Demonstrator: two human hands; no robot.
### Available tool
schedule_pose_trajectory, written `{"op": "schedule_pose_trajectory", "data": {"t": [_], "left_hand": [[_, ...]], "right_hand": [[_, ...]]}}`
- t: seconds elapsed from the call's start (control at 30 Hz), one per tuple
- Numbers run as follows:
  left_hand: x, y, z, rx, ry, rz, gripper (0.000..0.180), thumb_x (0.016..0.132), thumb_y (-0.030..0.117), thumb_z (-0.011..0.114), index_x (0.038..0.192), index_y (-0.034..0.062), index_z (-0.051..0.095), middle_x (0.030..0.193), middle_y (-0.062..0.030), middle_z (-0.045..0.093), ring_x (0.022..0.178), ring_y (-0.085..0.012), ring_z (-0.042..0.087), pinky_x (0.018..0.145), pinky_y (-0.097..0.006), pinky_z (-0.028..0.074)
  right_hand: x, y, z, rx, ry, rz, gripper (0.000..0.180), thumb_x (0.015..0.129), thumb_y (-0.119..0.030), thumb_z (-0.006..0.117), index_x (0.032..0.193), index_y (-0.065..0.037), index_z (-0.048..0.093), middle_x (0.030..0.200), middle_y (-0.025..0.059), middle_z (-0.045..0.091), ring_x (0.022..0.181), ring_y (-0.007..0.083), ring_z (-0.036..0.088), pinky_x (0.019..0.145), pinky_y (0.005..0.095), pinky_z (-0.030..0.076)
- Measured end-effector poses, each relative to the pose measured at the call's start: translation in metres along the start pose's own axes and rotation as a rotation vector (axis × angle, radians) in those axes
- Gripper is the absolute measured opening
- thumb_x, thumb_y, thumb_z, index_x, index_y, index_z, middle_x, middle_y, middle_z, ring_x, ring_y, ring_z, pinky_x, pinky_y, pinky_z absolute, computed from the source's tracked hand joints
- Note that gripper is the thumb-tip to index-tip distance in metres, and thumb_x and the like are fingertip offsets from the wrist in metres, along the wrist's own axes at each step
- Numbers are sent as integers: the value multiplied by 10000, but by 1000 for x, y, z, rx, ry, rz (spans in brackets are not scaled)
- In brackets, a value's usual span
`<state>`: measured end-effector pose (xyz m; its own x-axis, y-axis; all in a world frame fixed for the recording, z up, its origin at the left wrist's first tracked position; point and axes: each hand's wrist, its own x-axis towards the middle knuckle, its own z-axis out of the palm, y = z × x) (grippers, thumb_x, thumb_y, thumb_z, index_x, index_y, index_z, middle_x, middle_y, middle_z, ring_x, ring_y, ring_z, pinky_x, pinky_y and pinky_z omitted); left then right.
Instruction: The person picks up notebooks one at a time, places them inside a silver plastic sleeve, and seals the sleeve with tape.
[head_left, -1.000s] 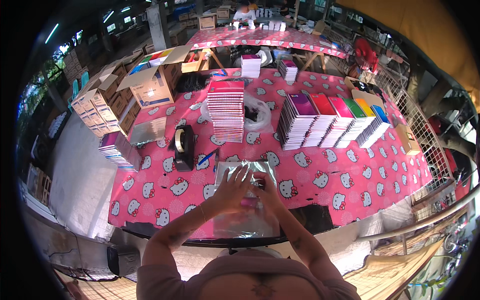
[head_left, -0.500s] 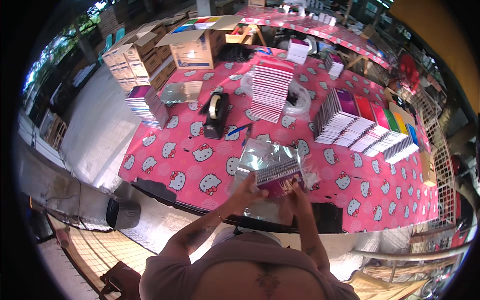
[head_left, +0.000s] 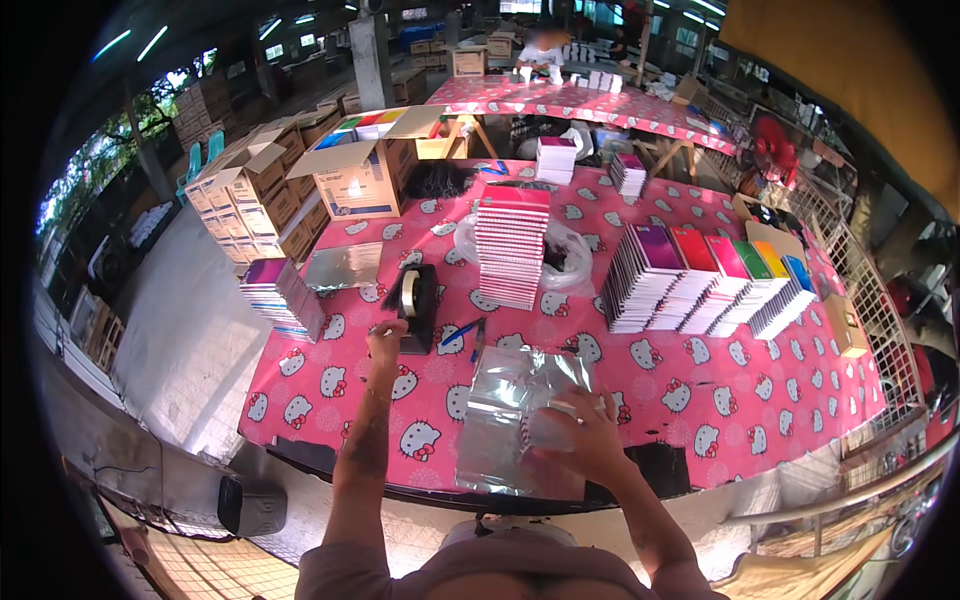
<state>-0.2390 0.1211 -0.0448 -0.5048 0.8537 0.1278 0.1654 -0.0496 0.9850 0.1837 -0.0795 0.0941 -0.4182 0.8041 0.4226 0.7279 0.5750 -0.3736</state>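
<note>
My left hand is at the near left side of the black tape dispenser, which carries a roll of pale tape. Its fingers are bent together; anything between them is too small to make out. My right hand lies with fingers spread over a notebook bundle, pressing on it. The bundle is mostly hidden, with a bit of spiral binding showing beside the fingers. Beneath lie clear, shiny plastic sheets. A blue pen and a dark slim tool lie beyond them.
A tall notebook stack stands mid-table, before a clear plastic bag. Coloured notebook stacks line the right; another stack is at the left edge. An open carton stands far left. A person is at the far table.
My left hand has left the notebook bundle and moved left to the tape dispenser. My right hand now covers the bundle on the plastic. The view has tilted up.
</note>
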Motion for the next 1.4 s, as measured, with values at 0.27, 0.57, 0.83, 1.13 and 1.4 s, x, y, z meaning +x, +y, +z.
{"op": "schedule_pose_trajectory", "data": {"t": [0.27, 0.57, 0.83, 1.13, 1.4], "left_hand": [[-8, 1, -21, 821, 121, 101, 223, 862, 239, 699, 752, 46, 712, 770, -117, 725, 660, -194, 681, 601, -377, 540], [-167, 126, 63, -150, -1049, 265, 198, 897, -3, 701, 1094, 18, 696, 1018, -43, 686, 968, -126, 632, 844, -283, 503], [-167, 150, 84, -86, -1206, 565, 259, 885, 34, 723, 1141, 72, 716, 1151, -63, 637, 1113, -199, 588, 955, -342, 472], [-156, 152, 81, -142, -1258, 434, 149, 883, 61, 731, 1031, 66, 708, 1252, -98, 610, 1241, -253, 537, 1052, -364, 414], [-185, 136, 122, 5, -1103, 665, 140, 865, 138, 756, 1004, 119, 746, 1448, -95, 465, 1373, -281, 383, 1132, -421, 306]], "right_hand": [[11, -23, 6, -179, 61, -68, 263, 806, -398, 726, 979, -201, 709, 916, 38, 657, 1010, 259, 648, 1106, 652, 226], [17, -29, 13, -247, -43, 71, 346, 838, -452, 679, 1011, -154, 713, 944, 77, 693, 1040, 260, 648, 1063, 631, 241], [12, -35, 18, -226, 39, 45, 356, 796, -372, 741, 1084, -166, 710, 1024, 35, 645, 1126, 235, 601, 1068, 668, 199], [-3, -30, -12, -340, 38, 58, 418, 729, -435, 814, 1021, -173, 668, 1209, 78, 545, 1203, 259, 528, 1024, 665, 279], [-50, 32, 20, 220, 10, 168, 611, 655, -333, 878, 1192, -171, 634, 1329, 96, 522, 1284, 319, 453, 1084, 479, 317]]}}
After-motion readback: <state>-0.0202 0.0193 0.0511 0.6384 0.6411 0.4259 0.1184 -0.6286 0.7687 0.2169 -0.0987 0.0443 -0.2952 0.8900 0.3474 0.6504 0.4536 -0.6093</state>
